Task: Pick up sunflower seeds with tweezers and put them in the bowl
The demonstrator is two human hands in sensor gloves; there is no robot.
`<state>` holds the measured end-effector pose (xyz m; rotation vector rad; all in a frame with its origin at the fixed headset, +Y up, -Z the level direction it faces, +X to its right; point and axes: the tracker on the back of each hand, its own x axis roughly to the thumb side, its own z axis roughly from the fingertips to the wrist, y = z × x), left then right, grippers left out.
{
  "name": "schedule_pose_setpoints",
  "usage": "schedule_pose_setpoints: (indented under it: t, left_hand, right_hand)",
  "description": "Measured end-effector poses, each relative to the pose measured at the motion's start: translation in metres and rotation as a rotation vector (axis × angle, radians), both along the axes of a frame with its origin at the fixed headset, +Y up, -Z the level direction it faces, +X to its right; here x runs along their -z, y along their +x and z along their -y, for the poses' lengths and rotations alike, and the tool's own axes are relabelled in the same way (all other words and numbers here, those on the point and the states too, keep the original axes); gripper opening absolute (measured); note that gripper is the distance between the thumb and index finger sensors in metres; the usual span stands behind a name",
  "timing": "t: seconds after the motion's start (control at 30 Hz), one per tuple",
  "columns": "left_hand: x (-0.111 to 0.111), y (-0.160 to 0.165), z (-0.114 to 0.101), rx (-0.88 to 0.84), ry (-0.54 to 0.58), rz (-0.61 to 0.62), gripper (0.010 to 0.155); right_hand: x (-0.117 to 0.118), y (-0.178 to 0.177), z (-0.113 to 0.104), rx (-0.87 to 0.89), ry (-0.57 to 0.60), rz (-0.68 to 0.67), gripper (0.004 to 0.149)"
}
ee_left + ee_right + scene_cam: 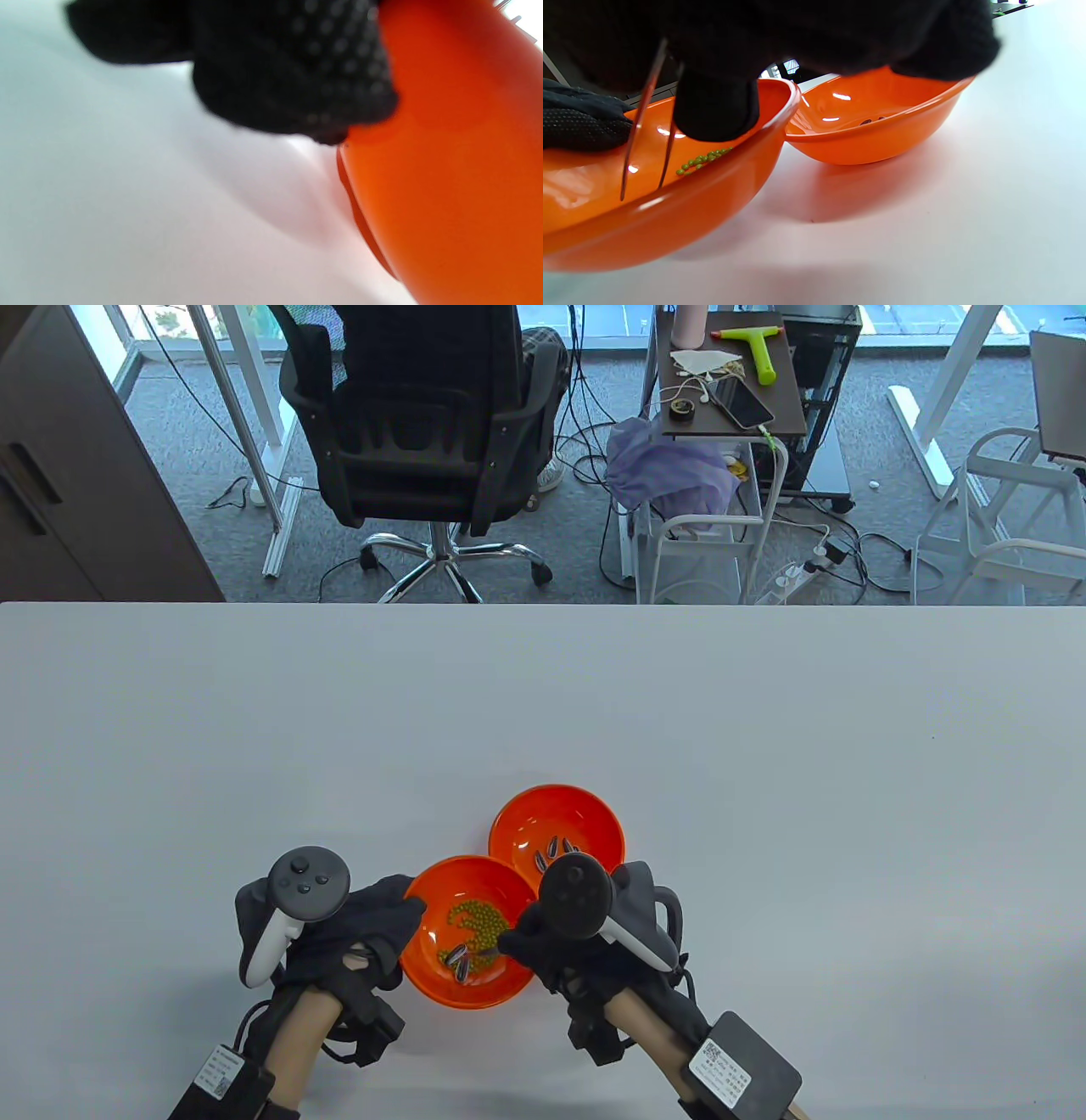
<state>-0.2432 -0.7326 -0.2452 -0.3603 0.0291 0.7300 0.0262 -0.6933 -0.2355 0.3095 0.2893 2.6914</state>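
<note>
Two orange bowls touch at the table's front. The near bowl (424, 954) holds green peas (475, 920) and several striped sunflower seeds (458, 963). The far bowl (551, 810) holds a few sunflower seeds (556, 848). My right hand (522, 937) holds metal tweezers (645, 127), whose arms stand slightly apart with their tips down inside the near bowl (712, 203), close to the seeds. My left hand (399, 912) grips the near bowl's left rim, its fingers (297, 76) lying against the bowl's wall (458, 190). The far bowl (882, 135) also shows in the right wrist view.
The white table (764, 814) stretches wide around the bowls. Beyond its far edge stand a black office chair (424, 432) and a small cart (730, 407) with clutter.
</note>
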Motion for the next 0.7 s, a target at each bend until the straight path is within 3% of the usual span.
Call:
schedule_pose_setpoints:
  t: [0.7]
  left_hand:
    - [-0.0018,0.0052,0.0002,-0.001,0.004,0.014,0.049]
  right_hand:
    - [-0.0048,-0.0083,0.0044,0.048,0.073,0.056,0.034]
